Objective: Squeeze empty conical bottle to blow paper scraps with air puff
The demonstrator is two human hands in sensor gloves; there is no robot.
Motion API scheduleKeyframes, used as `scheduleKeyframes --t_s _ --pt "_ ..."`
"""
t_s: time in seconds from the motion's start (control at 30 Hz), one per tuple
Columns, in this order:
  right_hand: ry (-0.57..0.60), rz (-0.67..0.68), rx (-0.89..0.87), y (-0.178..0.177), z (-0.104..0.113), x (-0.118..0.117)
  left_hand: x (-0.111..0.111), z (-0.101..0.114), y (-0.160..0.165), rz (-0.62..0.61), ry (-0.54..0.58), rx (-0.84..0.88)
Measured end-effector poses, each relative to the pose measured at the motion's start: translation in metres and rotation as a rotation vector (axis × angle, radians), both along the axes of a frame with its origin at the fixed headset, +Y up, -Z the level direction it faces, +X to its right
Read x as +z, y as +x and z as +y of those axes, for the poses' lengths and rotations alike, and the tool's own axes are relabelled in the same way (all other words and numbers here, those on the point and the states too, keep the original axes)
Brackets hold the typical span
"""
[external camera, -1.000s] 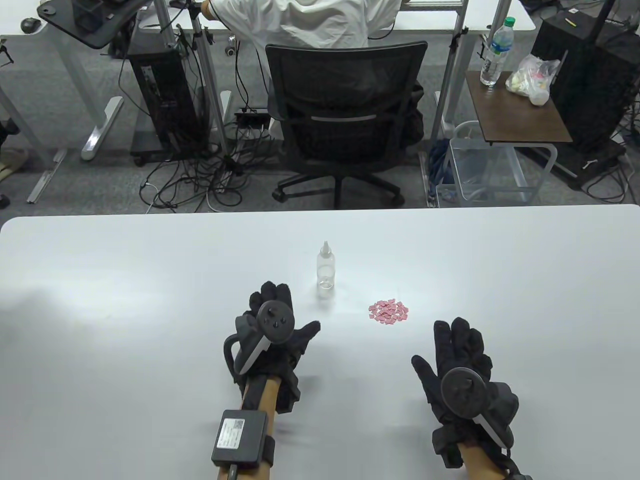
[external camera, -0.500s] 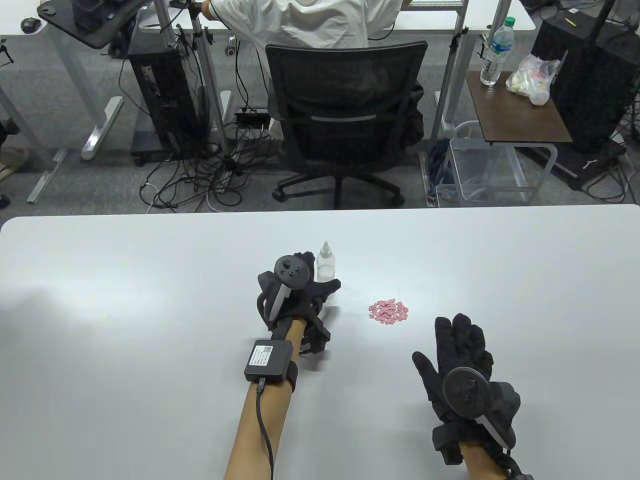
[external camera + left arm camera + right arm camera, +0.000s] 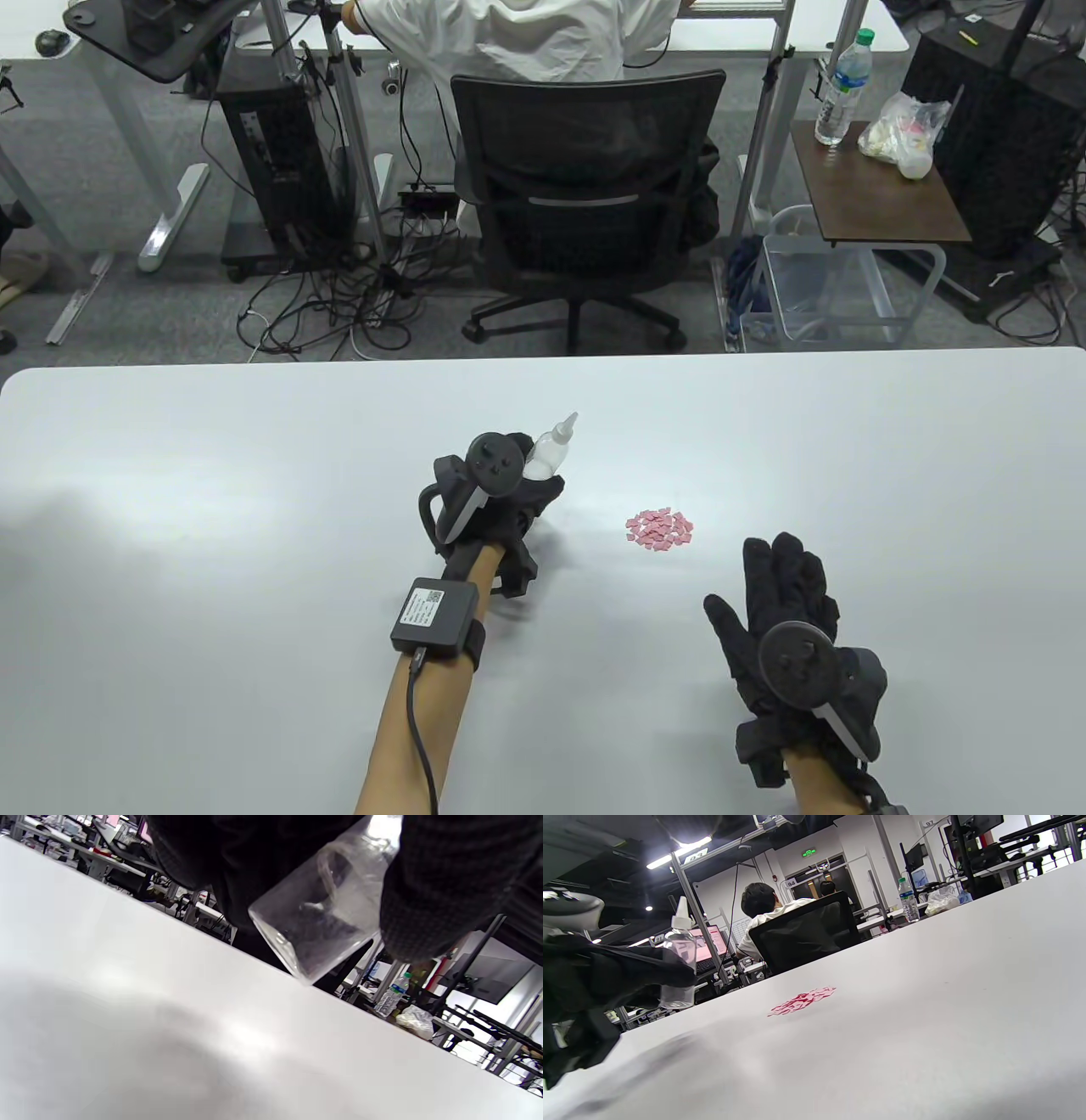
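My left hand grips the clear empty conical bottle and holds it off the white table, tilted with its white nozzle pointing up and to the right. The left wrist view shows the bottle's base between my gloved fingers, lifted above the table. The right wrist view has the bottle at its left edge. A small pile of pink paper scraps lies on the table to the bottle's right, also seen as scraps. My right hand lies flat on the table, fingers spread, near the front right.
Beyond the table's far edge a person in a white shirt sits in a black office chair. A side table with a water bottle and a plastic bag stands at the back right.
My left hand reached forward from the table to the bottle, closed round it, then lifted and tilted it to the right. The right hand has stayed put.
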State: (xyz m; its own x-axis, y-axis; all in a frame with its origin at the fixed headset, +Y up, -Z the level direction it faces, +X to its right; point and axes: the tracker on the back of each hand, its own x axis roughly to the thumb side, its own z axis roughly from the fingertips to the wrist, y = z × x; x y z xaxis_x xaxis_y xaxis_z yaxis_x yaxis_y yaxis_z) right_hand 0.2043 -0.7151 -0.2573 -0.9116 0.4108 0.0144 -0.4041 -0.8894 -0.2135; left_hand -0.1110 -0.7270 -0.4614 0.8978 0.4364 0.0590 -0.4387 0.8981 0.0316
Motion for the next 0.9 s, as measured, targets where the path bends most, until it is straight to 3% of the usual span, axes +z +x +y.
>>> scheduleKeyframes --t_s 0.2,0.33,0.47,0.67,0.9 --pt "0.016 0.044 -0.045 -0.005 0.005 0.002 0.071 0.045 -0.012 -0.032 0.111 -0.204" --pt "0.063 0.101 -0.101 -0.02 0.014 0.001 0.122 0.053 -0.015 -0.074 0.185 -0.356" --pt "0.076 0.2 -0.139 -0.044 0.024 -0.006 0.162 0.046 -0.01 -0.109 0.231 -0.425" --pt "0.036 0.236 -0.354 -0.065 0.015 -0.015 0.189 0.033 0.007 -0.186 0.374 -0.559" --pt "-0.073 0.211 -0.35 -0.064 -0.002 -0.018 0.198 0.022 0.013 -0.223 0.471 -0.609"
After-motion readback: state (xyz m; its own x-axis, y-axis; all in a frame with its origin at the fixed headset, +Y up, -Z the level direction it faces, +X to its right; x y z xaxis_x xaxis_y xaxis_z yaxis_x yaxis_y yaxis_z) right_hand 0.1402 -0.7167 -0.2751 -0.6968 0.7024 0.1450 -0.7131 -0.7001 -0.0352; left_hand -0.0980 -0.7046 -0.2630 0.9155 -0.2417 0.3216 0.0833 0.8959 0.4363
